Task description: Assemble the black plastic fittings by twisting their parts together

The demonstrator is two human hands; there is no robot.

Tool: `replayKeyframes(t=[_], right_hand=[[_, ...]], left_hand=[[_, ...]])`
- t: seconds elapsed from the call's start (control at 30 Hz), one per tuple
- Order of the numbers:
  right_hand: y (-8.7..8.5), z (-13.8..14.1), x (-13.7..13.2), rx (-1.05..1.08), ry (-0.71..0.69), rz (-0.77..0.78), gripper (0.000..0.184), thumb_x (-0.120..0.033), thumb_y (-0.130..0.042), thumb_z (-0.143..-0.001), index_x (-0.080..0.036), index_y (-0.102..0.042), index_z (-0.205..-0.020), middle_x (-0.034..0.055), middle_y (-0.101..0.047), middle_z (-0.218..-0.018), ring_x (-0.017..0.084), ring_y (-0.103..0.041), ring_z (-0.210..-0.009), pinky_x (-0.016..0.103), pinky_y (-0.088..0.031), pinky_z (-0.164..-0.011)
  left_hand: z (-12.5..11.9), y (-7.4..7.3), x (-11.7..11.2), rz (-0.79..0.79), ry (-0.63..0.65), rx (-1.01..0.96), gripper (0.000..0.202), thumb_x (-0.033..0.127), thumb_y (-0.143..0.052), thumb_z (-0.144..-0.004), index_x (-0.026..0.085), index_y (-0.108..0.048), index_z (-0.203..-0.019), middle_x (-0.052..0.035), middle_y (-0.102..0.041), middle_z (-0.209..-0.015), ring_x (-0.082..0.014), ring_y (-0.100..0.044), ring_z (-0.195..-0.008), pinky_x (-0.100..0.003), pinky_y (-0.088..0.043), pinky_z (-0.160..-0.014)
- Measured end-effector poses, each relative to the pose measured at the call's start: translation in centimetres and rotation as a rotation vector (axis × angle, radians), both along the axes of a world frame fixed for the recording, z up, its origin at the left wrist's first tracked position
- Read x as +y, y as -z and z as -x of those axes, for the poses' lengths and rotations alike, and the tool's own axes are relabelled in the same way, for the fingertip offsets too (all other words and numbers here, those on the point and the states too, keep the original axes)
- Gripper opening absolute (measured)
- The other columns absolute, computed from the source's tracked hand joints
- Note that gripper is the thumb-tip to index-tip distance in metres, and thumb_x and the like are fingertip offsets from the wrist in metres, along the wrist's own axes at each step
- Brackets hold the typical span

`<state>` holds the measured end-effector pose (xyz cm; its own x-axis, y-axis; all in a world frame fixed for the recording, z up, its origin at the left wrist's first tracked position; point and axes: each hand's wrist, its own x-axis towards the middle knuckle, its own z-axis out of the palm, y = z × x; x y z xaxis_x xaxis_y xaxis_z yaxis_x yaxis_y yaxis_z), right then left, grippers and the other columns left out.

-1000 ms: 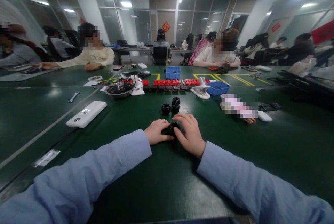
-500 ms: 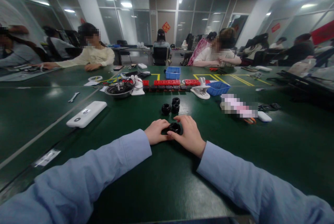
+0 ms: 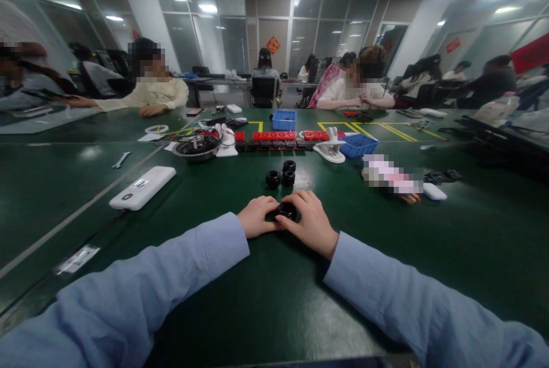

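Observation:
Low on the table in front of me is a glossy black ring-shaped fitting with a round opening facing up. My left hand grips its left side between thumb and fingers. On the other side, my right hand is closed round it, thumb at the near edge and fingers curled over the far edge. Just beyond my hands stand three similar black fittings: one at the left, one at the right and one behind. The fingers partly cover the held fitting.
A white power bank with a cable lies at left, near a wrench. Farther back are a metal bowl, red blocks, a white clamp stand and blue bins. Co-workers sit across the green table.
My right fingers have come down from above the fitting onto its far edge. My left hand stays put. At far left, a co-worker's hand has risen with a dark flat object.

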<state>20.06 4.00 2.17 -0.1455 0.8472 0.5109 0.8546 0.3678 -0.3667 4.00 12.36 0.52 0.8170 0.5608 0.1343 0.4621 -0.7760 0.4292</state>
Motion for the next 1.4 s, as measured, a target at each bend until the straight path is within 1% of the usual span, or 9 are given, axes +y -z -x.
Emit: replayKeyframes(t=[0.33,0.57,0.7,0.83,0.93,1.03,1.17,1.4], right_hand=[[-0.08,-0.01,-0.16,0.012,-0.044,-0.006,0.024,-0.026,-0.065,-0.074,-0.016,-0.06,-0.095,0.0065,-0.057,-0.094,0.022,-0.047,-0.092,0.037,-0.04,-0.082],[-0.31,0.01,-0.21,-0.01,-0.102,0.006,0.024,-0.019,-0.059,-0.072,-0.017,-0.061,-0.096,0.0069,-0.058,-0.1,0.022,-0.047,-0.094,0.036,-0.038,-0.084],[-0.5,0.03,-0.24,-0.017,-0.142,0.007,0.028,-0.016,-0.057,-0.071,-0.017,-0.062,-0.098,0.0059,-0.06,-0.102,0.021,-0.048,-0.095,0.036,-0.037,-0.085],[-0.58,-0.02,-0.36,-0.007,-0.192,0.0,0.032,-0.012,-0.052,-0.069,-0.018,-0.062,-0.098,0.0038,-0.062,-0.105,0.021,-0.048,-0.095,0.036,-0.036,-0.086],[-0.59,-0.04,-0.5,-0.004,-0.205,-0.012,0.034,-0.01,-0.049,-0.067,-0.019,-0.063,-0.097,0.0025,-0.063,-0.106,0.021,-0.048,-0.093,0.037,-0.036,-0.084],[-0.49,-0.03,-0.57,-0.024,-0.185,-0.008,0.034,-0.008,-0.047,-0.067,-0.019,-0.064,-0.094,0.0019,-0.064,-0.106,0.021,-0.046,-0.09,0.037,-0.036,-0.081],[-0.26,-0.06,-0.51,-0.05,-0.18,-0.033,0.033,-0.003,-0.044,-0.068,-0.019,-0.065,-0.089,0.001,-0.067,-0.1,0.019,-0.045,-0.084,0.034,-0.035,-0.076],[-0.12,-0.05,-0.3,-0.074,-0.215,-0.087,0.028,0.0,-0.044,-0.075,-0.019,-0.065,-0.075,-0.0005,-0.068,-0.091,0.017,-0.042,-0.076,0.03,-0.033,-0.07]], left_hand=[[0.02,0.03,-0.06,-0.015,0.0,0.008,0.032,0.042,-0.062,-0.076,0.016,-0.059,-0.095,-0.0067,-0.058,-0.098,-0.0223,-0.052,-0.091,-0.036,-0.042,-0.084],[0.01,0.19,0.04,-0.027,0.0,0.015,0.03,0.041,-0.062,-0.076,0.015,-0.059,-0.091,-0.0065,-0.058,-0.097,-0.022,-0.052,-0.091,-0.036,-0.042,-0.084],[0.04,0.3,0.12,-0.043,0.0,0.023,0.036,0.043,-0.061,-0.077,0.014,-0.059,-0.098,-0.0069,-0.057,-0.097,-0.0221,-0.052,-0.09,-0.037,-0.042,-0.083],[0.06,0.3,0.14,-0.033,0.013,0.01,0.039,0.046,-0.061,-0.077,0.016,-0.059,-0.102,-0.006,-0.058,-0.097,-0.0222,-0.052,-0.091,-0.036,-0.042,-0.082],[0.05,0.27,0.15,-0.035,0.029,0.005,0.04,0.047,-0.061,-0.077,0.017,-0.059,-0.103,-0.0057,-0.057,-0.098,-0.022,-0.052,-0.092,-0.036,-0.041,-0.083],[0.02,0.18,0.1,-0.041,0.022,0.013,0.04,0.05,-0.061,-0.076,0.018,-0.061,-0.1,-0.0056,-0.057,-0.096,-0.022,-0.052,-0.091,-0.036,-0.041,-0.082],[-0.05,-0.05,-0.06,-0.037,0.007,0.039,0.04,0.051,-0.061,-0.075,0.017,-0.061,-0.095,-0.0052,-0.056,-0.092,-0.0218,-0.052,-0.089,-0.035,-0.041,-0.081],[-0.08,-0.29,-0.21,-0.036,0.012,0.049,0.036,0.051,-0.061,-0.076,0.018,-0.062,-0.091,-0.0042,-0.056,-0.091,-0.0214,-0.051,-0.088,-0.034,-0.04,-0.079]])
